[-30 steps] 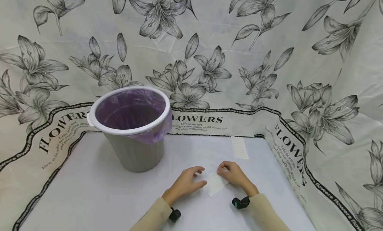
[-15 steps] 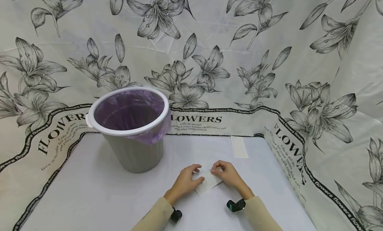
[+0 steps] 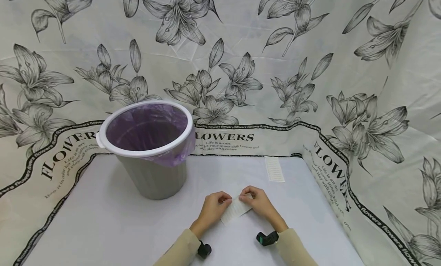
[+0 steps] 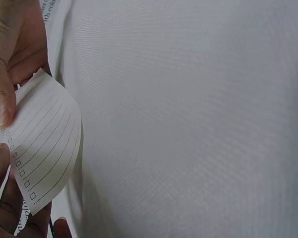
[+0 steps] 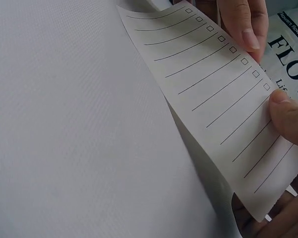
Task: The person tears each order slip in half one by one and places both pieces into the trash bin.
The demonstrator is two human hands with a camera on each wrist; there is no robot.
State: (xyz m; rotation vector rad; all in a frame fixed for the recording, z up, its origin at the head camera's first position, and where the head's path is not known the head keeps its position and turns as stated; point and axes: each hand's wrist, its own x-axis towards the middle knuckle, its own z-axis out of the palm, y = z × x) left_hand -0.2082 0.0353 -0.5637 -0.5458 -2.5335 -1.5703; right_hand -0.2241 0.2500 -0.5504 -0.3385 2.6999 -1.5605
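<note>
A small white checklist sheet (image 3: 236,210), ruled with lines and a column of checkboxes, lies between both hands just over the table. My right hand (image 3: 260,203) pinches its upper edge, the thumb showing on the printed face in the right wrist view. At the same edge, a little to the left, the thumb and fingers of my left hand (image 3: 213,207) pinch it too. The sheet (image 4: 47,139) bows into a curve in the left wrist view. Its torn-looking short end shows in the right wrist view.
A grey bin (image 3: 155,178) with a white rim and purple liner stands at the back left of the white-covered table (image 3: 113,227). Another lined paper strip (image 3: 274,169) lies at the back right. Flower-printed cloth (image 3: 237,48) rises behind and along the sides.
My right hand has moved left, bringing the sheet with it. My left hand has gone from loosely spread beside the sheet to pinching its edge.
</note>
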